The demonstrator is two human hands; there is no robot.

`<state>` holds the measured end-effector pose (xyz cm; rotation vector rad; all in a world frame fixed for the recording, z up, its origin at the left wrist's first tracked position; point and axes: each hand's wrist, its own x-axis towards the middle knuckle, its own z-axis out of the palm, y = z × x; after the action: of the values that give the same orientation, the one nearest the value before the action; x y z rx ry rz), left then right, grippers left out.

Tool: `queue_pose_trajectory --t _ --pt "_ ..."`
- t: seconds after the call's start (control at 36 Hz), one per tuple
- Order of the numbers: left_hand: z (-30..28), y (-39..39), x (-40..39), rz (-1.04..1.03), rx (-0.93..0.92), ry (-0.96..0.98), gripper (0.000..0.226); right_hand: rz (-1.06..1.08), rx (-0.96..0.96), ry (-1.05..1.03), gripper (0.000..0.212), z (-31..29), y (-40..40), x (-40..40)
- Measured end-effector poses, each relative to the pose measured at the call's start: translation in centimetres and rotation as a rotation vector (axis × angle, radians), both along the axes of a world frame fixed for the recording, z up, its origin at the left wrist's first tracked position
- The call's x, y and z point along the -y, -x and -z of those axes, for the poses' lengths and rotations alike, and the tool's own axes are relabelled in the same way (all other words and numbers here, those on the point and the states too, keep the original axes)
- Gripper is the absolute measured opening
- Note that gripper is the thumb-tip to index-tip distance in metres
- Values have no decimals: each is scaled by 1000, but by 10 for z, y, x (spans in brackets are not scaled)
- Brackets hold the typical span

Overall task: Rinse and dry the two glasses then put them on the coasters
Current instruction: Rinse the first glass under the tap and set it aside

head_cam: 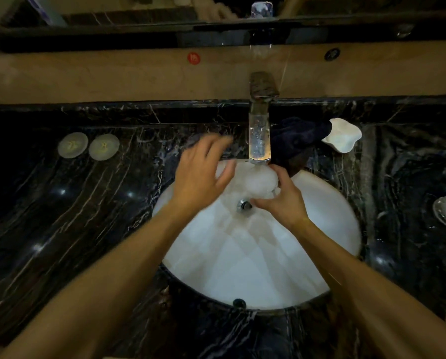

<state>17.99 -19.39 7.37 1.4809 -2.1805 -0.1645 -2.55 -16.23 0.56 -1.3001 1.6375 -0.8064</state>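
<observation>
Right hand (281,200) curls round a glass (260,182) under the tap (260,141) for rinsing. Left hand (203,174) spread, holding nothing. Coasters (88,146) wait far left.

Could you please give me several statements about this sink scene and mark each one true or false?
1. The two round pale coasters on the black marble counter carry no glass. True.
2. The dark cloth lies inside the white round basin. False: it lies on the counter behind the basin, right of the tall faucet.
3. The right hand grips a clear glass under the faucet. True.
4. The left hand holds the white wavy dish. False: it holds nothing, fingers spread; the dish sits on the counter right of the cloth.
</observation>
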Motion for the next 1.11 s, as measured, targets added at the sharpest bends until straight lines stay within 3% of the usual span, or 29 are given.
queue_pose_trajectory --t 0.11,0.22,0.39,0.64,1.11 --pt "54 -44 -64 -87 251 -204 48 6 4 -6 86 0 -1 -4" --pt "82 -88 -106 -290 365 -402 62 12 31 -15 84 -1 -2 -8" --pt "85 -104 -120 -416 259 -435 67 31 45 -22 85 -3 -6 -9" --pt "91 -106 -120 -432 249 -418 67 113 84 -73 87 1 -9 -2" --pt "93 -106 -121 -434 248 -386 64 -445 -822 -96 84 20 -2 -23"
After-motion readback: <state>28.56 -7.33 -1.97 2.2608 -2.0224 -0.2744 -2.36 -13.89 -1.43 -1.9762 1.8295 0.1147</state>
